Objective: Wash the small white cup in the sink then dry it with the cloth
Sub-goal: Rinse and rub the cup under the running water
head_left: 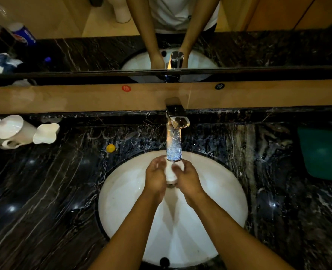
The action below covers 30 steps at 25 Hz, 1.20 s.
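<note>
Now, cup (171, 173): white, held over the sink (122, 201) at its 12 o'clock edge, just under the tap (173, 145).
Left hand (155, 177): fingers curled round the cup's left side.
Right hand (188, 179): wrapped round the cup's right side.
Cloth (323, 153): green, on the counter (54, 191) at 3 o'clock, well apart.
Teapot (13, 131): white, at 9 o'clock.
</note>
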Each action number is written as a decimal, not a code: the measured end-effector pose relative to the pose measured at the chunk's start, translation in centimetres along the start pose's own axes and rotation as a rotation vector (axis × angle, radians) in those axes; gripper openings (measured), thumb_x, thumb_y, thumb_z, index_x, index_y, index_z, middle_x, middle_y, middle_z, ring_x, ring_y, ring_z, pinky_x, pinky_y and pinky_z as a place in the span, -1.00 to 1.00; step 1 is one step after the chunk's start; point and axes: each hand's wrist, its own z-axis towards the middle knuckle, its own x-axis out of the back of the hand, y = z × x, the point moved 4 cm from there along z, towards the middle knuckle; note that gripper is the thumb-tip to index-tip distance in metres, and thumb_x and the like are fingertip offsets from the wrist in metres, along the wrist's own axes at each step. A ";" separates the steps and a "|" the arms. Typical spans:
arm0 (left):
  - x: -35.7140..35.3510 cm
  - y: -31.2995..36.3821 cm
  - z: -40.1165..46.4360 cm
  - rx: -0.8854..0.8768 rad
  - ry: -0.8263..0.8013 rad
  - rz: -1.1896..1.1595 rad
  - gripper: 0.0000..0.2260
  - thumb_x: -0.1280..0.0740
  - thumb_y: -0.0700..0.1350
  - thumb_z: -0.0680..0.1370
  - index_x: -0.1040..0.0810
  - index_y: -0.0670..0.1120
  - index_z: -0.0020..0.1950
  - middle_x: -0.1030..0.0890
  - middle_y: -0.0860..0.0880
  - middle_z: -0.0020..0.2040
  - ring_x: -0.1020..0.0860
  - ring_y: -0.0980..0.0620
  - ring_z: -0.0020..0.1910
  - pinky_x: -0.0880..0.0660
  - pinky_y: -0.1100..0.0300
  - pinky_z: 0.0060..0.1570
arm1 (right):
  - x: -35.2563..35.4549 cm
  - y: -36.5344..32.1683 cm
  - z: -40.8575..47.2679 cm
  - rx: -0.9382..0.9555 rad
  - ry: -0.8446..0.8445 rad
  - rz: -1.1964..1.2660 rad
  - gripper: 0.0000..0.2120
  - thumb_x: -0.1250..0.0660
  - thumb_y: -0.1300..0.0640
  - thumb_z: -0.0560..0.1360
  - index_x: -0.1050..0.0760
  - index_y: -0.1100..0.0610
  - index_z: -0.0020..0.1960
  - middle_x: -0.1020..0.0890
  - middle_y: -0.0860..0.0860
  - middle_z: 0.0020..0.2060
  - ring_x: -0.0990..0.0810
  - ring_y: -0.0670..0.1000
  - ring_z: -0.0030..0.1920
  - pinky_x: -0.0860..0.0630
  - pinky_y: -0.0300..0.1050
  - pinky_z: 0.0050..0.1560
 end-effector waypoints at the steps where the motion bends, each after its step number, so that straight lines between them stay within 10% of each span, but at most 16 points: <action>1: -0.4 -0.1 -0.3 0.040 -0.095 -0.020 -0.78 -0.19 -0.24 0.67 -0.55 -0.08 0.25 -0.71 -0.18 0.03 -0.68 -0.15 -0.14 -0.57 0.06 -0.31 | 0.5 -0.2 0.3 -0.001 0.086 -0.040 -0.73 -0.26 0.11 0.66 -0.48 0.15 0.34 -0.66 0.14 0.17 -0.68 0.14 0.06 -0.67 -0.04 -0.24; 7: 0.0 1.0 -0.3 -0.126 0.024 0.138 -0.85 -0.29 -0.14 0.65 -0.62 0.05 0.13 -0.73 -0.12 0.03 -0.73 -0.09 -0.12 -0.65 -0.01 -0.24 | 0.0 -0.3 -0.3 0.021 -0.002 0.001 -0.77 -0.24 0.12 0.65 -0.46 0.07 0.30 -0.67 0.04 0.06 -0.68 -0.02 -0.05 -0.53 -0.31 -0.45; 12: -0.6 -0.3 0.0 0.132 -0.061 0.123 -0.61 -0.07 0.16 0.67 -0.63 0.03 0.15 -0.73 -0.07 0.01 -0.68 -0.02 0.02 -0.58 0.06 -0.11 | -0.4 -0.5 -0.9 0.241 -0.091 -0.205 -0.68 -0.38 0.16 0.58 -0.49 0.03 0.31 -0.68 -0.12 0.03 -0.65 -0.29 -0.05 -0.51 -0.43 -0.17; 16: -1.3 0.1 -0.6 0.264 -0.252 -0.263 -0.67 -0.29 0.15 0.49 -0.71 -0.06 -0.05 -0.65 -0.07 -0.23 -0.67 -0.01 -0.19 -0.57 0.12 -0.15 | -0.2 -0.3 -1.2 0.233 -0.241 -0.182 -0.78 -0.32 0.15 0.61 -0.67 0.02 0.18 -0.66 -0.19 0.03 -0.66 -0.21 0.05 -0.51 -0.36 0.03; 19: -1.9 -0.5 -0.8 0.314 -0.309 -0.339 -0.73 -0.34 0.06 0.43 -0.67 -0.12 -0.08 -0.65 -0.13 -0.19 -0.66 -0.08 -0.18 -0.58 0.08 -0.13 | 1.8 0.0 -0.7 0.299 -0.004 -0.285 -0.84 -0.34 0.18 0.59 -0.68 0.02 0.06 -0.56 -0.08 0.03 -0.61 -0.04 0.09 -0.48 -0.36 0.03; 23: -1.9 -1.1 -0.6 0.286 -0.206 -0.282 -0.75 -0.29 -0.08 0.57 -0.68 -0.19 0.08 -0.72 -0.25 0.00 -0.72 -0.18 -0.09 -0.66 -0.04 -0.10 | 3.9 0.6 0.1 0.223 0.136 -0.336 -0.57 -0.41 0.16 0.55 -0.44 0.01 0.39 -0.43 -0.01 0.27 -0.45 0.01 0.24 -0.52 -0.10 0.24; 27: -0.5 -0.7 -0.2 0.082 0.116 0.005 -0.79 -0.39 -0.01 0.61 -0.68 -0.15 -0.03 -0.76 -0.17 -0.15 -0.74 -0.14 -0.24 -0.64 0.03 -0.35 | 2.5 1.0 0.7 -0.100 -0.074 -0.033 -0.69 -0.21 0.15 0.68 -0.40 0.13 0.41 -0.54 0.20 0.29 -0.64 0.26 0.13 -0.73 0.20 -0.17; 30: -0.6 0.3 -0.5 -0.030 -0.007 0.158 -0.78 -0.30 -0.07 0.65 -0.72 -0.01 -0.09 -0.77 -0.02 -0.19 -0.73 -0.04 -0.22 -0.62 0.07 -0.28 | 2.7 0.4 1.0 -0.026 0.017 -0.119 -0.69 -0.12 0.11 0.71 -0.43 0.17 0.39 -0.58 0.22 0.22 -0.71 0.25 -0.07 -0.71 0.14 -0.34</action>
